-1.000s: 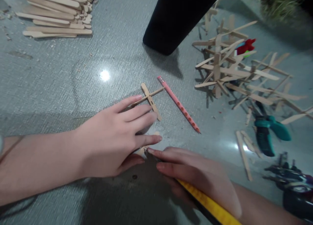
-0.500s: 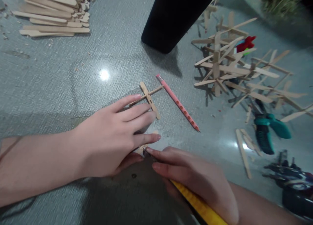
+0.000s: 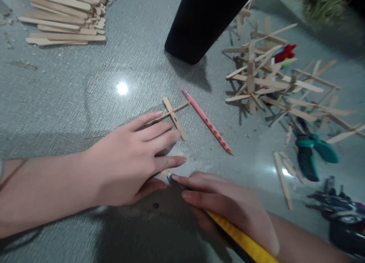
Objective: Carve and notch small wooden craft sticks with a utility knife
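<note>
My left hand (image 3: pixel 131 156) lies palm down on the grey table. Its index finger and thumb pin a wooden craft stick (image 3: pixel 163 174), most of which is hidden under the fingers. My right hand (image 3: pixel 225 206) is closed around a utility knife (image 3: pixel 242 238) with a yellow and black handle. The blade tip meets the pinned stick between my left thumb and index finger. By my left fingertips lies a slotted craft stick (image 3: pixel 168 105), with a thinner stick (image 3: pixel 181 106) crossing it. A pink pencil (image 3: pixel 203 116) with darker spots rests just right of them.
Craft sticks are stacked (image 3: pixel 62 11) at the far left. A tall black object (image 3: pixel 199 31) stands at the back. To the right are joined craft-stick pieces (image 3: pixel 251 78), teal-handled pliers (image 3: pixel 308 156), loose sticks (image 3: pixel 283 181) and a dark mechanical object (image 3: pixel 342 213). Wood crumbs are scattered about.
My right hand and the knife have drawn back slightly, down and to the right, along the stick. My left hand stays in nearly the same place.
</note>
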Available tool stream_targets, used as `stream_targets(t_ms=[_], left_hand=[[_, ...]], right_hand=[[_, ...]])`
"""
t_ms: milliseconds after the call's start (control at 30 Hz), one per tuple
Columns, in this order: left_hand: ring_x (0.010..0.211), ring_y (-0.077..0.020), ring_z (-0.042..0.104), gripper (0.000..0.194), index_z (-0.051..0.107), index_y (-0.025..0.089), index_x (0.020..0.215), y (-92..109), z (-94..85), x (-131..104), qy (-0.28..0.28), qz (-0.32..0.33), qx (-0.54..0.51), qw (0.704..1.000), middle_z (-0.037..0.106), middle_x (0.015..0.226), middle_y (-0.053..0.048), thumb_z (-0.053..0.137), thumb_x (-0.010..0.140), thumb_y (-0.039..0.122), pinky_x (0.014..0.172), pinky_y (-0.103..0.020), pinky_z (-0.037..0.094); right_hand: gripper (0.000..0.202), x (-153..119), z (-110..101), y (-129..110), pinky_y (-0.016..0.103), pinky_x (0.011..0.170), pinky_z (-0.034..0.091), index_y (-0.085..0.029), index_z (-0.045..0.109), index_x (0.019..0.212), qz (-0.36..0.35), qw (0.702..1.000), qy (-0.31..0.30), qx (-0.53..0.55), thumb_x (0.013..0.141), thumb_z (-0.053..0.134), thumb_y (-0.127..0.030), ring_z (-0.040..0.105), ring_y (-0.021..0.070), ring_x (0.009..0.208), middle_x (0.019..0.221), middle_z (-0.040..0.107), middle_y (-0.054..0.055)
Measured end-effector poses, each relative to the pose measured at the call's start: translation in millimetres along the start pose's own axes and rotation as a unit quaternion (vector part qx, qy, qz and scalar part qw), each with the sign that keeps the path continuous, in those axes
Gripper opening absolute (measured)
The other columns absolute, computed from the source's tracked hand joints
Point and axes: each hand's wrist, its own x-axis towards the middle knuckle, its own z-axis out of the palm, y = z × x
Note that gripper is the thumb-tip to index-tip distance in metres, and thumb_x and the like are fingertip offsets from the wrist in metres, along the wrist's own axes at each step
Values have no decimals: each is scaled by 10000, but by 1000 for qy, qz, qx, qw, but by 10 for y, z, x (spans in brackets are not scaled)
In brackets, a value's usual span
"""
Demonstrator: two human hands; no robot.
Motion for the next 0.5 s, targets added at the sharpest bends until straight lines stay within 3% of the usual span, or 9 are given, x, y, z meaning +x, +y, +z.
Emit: stream_targets(t_ms=[233,400,500], left_hand=[[1416,-319,508,516,668,260,1391,-4,11,3,-1,5,-5,1000,586,1428,-112,688,934,500,1296,-569,299],[1411,-322,518,476,673,248,1384,-3,14,-5,6,8,-4,1000,590,1413,-115,640,968,476,1293,-571,304],[1409,-316,518,457,674,253,1369,-2,16,-11,11,5,-4,1000,594,1429,-107,631,969,470,1295,-570,309]], right_hand=[[323,12,62,14,313,829,666,-262,601,1281,-10,998,47,-26,980,606,-144,801,206,984,1193,797,86],[400,-3,86,5,284,810,650,-298,579,1355,14,999,47,6,991,613,-135,791,183,952,1144,800,38],[467,-90,99,37,304,868,635,-318,539,1425,26,999,25,35,993,630,-166,772,183,980,1224,769,29]])
